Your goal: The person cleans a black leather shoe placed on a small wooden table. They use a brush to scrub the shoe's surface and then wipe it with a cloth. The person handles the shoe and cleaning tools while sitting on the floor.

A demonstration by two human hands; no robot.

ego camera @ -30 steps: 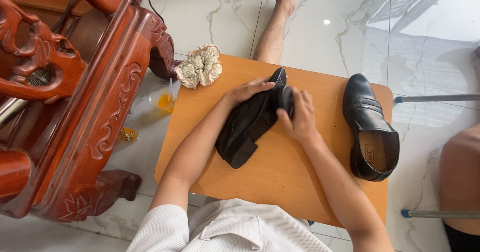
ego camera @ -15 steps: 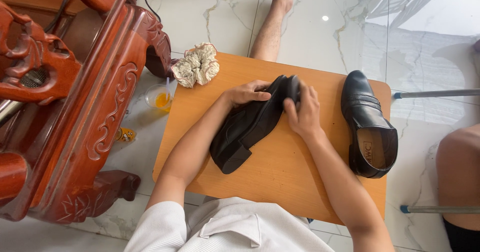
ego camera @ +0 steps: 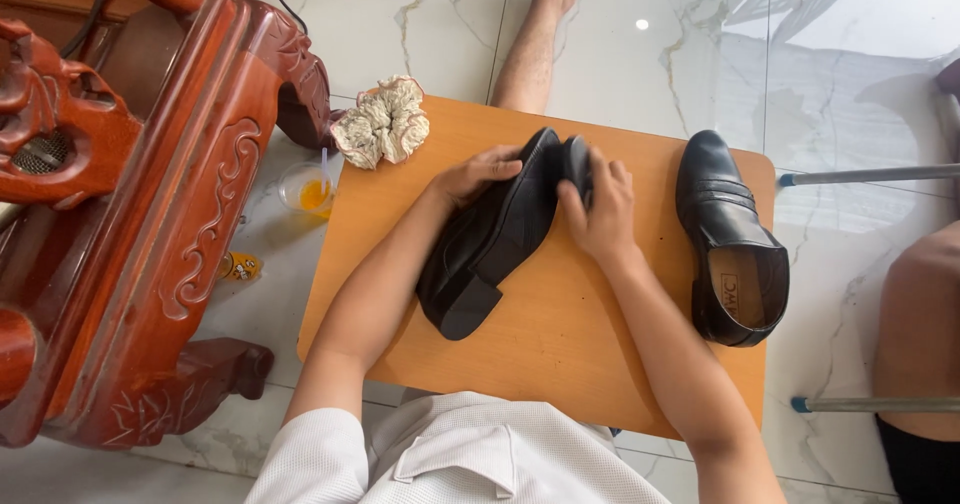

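Black leather shoe [ego camera: 490, 239] lying on its side across the middle of the low wooden table [ego camera: 560, 354], heel block toward the body, toe pointing away. Left hand [ego camera: 478, 175] laid over the upper near the toe, fingers curled round the edge and pressing it down, apparently to keep it from sliding. Right hand [ego camera: 600, 214] closed round a small dark pad or brush [ego camera: 574, 162] set against the toe; too little of it visible to name. Matching shoe [ego camera: 730, 244] parked upright at the table's right side, well apart, opening up, nothing inside but a tan insole. Crumpled paper wad [ego camera: 382, 124] at the far left corner, within reach. Clear plastic cup [ego camera: 306, 190] on the marble floor [ego camera: 640, 54] beside the carved red chair [ego camera: 150, 204], holding some orange liquid and a straw.
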